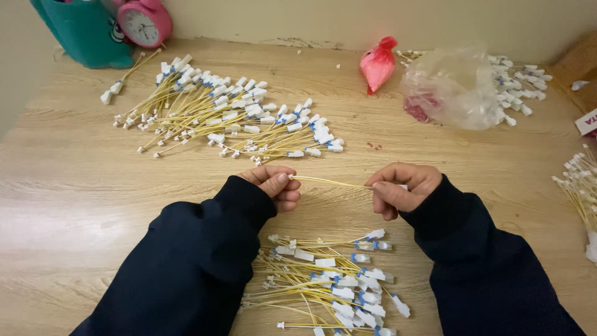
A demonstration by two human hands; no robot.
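so the left hand (277,185) and right hand (401,186) sit side by side over the middle of the tabletop (74,180), with one thin cable (329,182) stretched between them. a pile of cables (326,283) lies right at the near edge, under the wrists. a bigger spread of cables (224,112) sits behind the left hand toward the far left corner, where the clock (144,22) stands. the small tied bag (377,63) and the plastic bag (454,87) are along the far edge to the right, and another bunch (578,183) hangs off the right edge.
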